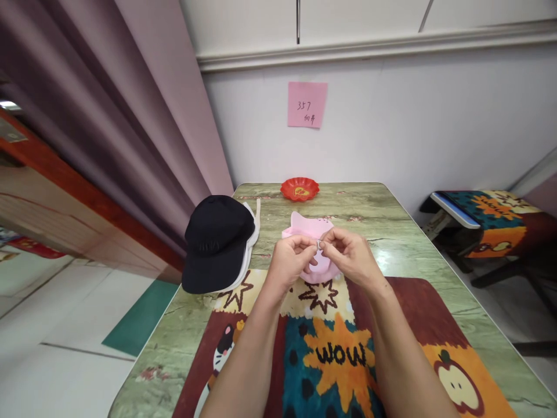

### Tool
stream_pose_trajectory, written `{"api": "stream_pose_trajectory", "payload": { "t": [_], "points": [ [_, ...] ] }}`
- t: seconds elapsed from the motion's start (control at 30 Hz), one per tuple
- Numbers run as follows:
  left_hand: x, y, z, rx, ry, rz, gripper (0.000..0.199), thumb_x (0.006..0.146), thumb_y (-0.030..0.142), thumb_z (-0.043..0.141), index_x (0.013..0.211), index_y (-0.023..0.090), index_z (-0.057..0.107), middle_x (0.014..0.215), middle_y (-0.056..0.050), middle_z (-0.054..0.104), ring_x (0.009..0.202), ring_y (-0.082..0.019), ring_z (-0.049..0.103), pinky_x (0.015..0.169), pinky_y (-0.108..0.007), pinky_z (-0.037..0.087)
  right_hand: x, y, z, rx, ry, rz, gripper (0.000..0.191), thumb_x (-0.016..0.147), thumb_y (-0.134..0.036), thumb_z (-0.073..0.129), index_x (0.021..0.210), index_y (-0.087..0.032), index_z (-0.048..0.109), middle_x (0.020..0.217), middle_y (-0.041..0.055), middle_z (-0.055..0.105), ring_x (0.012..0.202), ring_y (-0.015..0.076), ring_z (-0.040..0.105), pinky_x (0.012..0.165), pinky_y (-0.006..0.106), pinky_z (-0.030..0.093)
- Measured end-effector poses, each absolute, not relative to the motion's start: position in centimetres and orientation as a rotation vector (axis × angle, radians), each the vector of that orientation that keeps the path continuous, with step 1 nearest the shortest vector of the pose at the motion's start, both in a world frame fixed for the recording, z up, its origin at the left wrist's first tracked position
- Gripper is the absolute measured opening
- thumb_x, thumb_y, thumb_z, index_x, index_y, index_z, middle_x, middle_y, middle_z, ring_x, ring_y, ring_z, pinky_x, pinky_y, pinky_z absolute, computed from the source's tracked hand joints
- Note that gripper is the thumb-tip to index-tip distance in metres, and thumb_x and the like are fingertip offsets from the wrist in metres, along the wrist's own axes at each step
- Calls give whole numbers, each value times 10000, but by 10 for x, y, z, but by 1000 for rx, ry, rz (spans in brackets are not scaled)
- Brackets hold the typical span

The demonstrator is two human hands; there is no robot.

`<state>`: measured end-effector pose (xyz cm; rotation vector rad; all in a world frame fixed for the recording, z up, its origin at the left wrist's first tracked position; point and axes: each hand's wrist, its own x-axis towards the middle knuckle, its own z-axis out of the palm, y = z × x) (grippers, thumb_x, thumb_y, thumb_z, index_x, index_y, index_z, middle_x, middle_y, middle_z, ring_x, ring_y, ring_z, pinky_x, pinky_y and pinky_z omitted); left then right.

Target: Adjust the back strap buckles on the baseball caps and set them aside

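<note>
My left hand (294, 259) and my right hand (349, 254) meet above the middle of the table, fingers pinched. Between their fingertips is a small, shiny, silvery-white piece (319, 245); it is too small to tell its exact kind. Both hands appear to grip it, one from either side. Just beneath them lies a shallow pink tray (300, 222) with a pointed corner like an ear. Small dark specks show near its far edge, and the hands hide much of its inside.
A patterned mat (300, 354) covers the near part of the green marbled table (400, 232). Black and white caps (217, 244) sit at the left edge. A red scalloped dish (300, 189) stands at the back, below a pink note (307, 104) on the wall.
</note>
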<state>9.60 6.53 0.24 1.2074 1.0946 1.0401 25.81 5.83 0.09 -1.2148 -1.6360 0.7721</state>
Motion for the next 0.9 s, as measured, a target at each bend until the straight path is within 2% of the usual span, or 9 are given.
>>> {"api": "stream_pose_trajectory", "payload": {
  "t": [0.37, 0.47, 0.53, 0.6, 0.73, 0.9],
  "points": [
    [94, 67, -2, 1231, 1049, 1028, 248, 713, 368, 712, 744, 152, 594, 543, 31, 581, 423, -80, 522, 422, -183, 430, 257, 54, 6, -1210, -1791, 603, 143, 890, -278, 601, 760, -221, 607, 719, 5, 634, 631, 149, 548, 576, 276, 404],
    [94, 67, -2, 1240, 1054, 1053, 213, 705, 333, 692, 743, 158, 578, 547, 39, 575, 436, -75, 519, 443, -180, 431, 258, 55, 4, -1187, -1786, 647, 87, 868, -289, 642, 924, -227, 615, 830, 13, 666, 636, 143, 567, 586, 271, 444],
    [94, 67, -3, 1239, 1054, 1063, 202, 707, 327, 681, 744, 159, 575, 556, 40, 579, 440, -75, 518, 450, -181, 428, 259, 56, 3, -1144, -1808, 656, 254, 850, -262, 656, 1097, -235, 604, 978, 33, 693, 686, 147, 607, 645, 280, 497],
    [94, 68, -2, 1236, 1052, 1069, 202, 709, 332, 674, 746, 160, 574, 565, 40, 581, 441, -74, 518, 453, -183, 423, 259, 57, 2, -1104, -1869, 591, 321, 848, -218, 639, 1166, -249, 611, 1068, 47, 702, 762, 164, 639, 715, 299, 524],
    [94, 67, -1, 1239, 1061, 1072, 194, 693, 320, 674, 736, 163, 568, 560, 41, 577, 443, -76, 525, 458, -183, 425, 257, 59, 0, -1084, -1936, 415, 219, 860, -190, 608, 1051, -257, 692, 972, 37, 736, 763, 180, 650, 710, 305, 525],
    [97, 67, -2, 1193, 1105, 1112, 164, 671, 294, 654, 724, 168, 563, 536, 36, 581, 469, -108, 585, 486, -204, 482, 251, 59, -1, -1106, -1911, 331, 202, 854, -180, 604, 1010, -246, 712, 940, 27, 763, 702, 168, 655, 702, 302, 532]
  ]
}}
